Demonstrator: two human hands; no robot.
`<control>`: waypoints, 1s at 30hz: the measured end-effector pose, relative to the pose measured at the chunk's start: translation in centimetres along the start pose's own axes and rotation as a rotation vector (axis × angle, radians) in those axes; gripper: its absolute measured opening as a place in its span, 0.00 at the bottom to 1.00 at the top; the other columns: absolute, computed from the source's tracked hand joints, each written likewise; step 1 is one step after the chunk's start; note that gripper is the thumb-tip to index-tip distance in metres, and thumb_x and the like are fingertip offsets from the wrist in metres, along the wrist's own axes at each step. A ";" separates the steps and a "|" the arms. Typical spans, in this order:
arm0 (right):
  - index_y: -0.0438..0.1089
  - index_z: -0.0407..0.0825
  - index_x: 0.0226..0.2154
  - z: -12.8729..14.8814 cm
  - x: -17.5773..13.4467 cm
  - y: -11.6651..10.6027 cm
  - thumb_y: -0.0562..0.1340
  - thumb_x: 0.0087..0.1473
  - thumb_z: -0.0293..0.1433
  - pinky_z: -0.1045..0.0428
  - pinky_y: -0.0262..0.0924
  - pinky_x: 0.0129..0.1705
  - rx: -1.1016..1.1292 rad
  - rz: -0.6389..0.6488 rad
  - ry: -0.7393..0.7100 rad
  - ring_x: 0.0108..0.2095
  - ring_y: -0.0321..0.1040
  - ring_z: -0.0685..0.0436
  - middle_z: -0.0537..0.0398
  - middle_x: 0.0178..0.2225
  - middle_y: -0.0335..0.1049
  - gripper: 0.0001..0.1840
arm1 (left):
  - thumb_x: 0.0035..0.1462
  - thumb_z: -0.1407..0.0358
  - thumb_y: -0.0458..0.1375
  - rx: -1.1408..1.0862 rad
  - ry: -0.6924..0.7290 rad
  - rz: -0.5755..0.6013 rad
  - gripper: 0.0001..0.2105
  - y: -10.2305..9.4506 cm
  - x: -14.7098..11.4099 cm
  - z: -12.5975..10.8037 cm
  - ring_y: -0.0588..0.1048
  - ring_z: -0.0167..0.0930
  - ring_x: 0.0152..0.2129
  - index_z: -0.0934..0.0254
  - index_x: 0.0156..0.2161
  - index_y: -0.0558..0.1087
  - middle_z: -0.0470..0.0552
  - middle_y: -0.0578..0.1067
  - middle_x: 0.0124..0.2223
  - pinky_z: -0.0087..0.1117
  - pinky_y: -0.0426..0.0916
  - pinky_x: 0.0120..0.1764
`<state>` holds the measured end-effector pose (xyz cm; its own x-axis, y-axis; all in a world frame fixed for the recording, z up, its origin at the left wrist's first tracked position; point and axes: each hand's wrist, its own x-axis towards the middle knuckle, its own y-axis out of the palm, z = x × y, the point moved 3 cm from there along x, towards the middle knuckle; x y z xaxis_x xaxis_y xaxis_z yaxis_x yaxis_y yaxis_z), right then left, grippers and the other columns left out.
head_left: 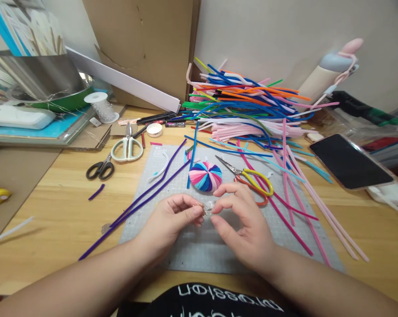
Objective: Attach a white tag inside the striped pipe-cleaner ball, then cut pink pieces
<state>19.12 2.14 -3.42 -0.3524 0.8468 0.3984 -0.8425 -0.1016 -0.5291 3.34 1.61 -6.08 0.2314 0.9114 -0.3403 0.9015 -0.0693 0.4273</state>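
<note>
My left hand is closed, thumb against fingers, on a small shiny clear-and-gold piece that is too small to make out. Close to the other side of that piece is my right hand, its curved fingers and thumb apart. Just beyond both hands, a round pompom-like ball of pink, blue, white and purple pipe cleaners rests on the grey cutting mat. Scissors with yellow and orange handles lie partly open behind my right hand. Purple pipe cleaners stretch out left of my left hand.
A large heap of coloured pipe cleaners sits at the back. Pink pipe cleaners and a phone are on the right. White-handled scissors, black-handled scissors and a spool stand or lie left of the mat.
</note>
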 end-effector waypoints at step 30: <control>0.67 0.51 0.37 0.0 0.3 0.2 0.60 0.52 0.27 0.41 0.52 0.47 -0.030 0.000 -0.067 0.44 0.61 0.41 0.52 0.42 0.63 0.08 | 0.47 0.68 0.65 -0.198 -0.189 0.044 0.06 0.1 -0.2 0.8 0.72 0.24 0.25 0.68 0.30 0.73 0.47 0.75 0.26 0.27 0.66 0.34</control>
<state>18.83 2.39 -3.36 -0.3794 0.8098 0.4475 -0.8302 -0.0844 -0.5510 3.69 1.06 -6.66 0.3499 0.8160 -0.4601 0.8040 -0.0095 0.5945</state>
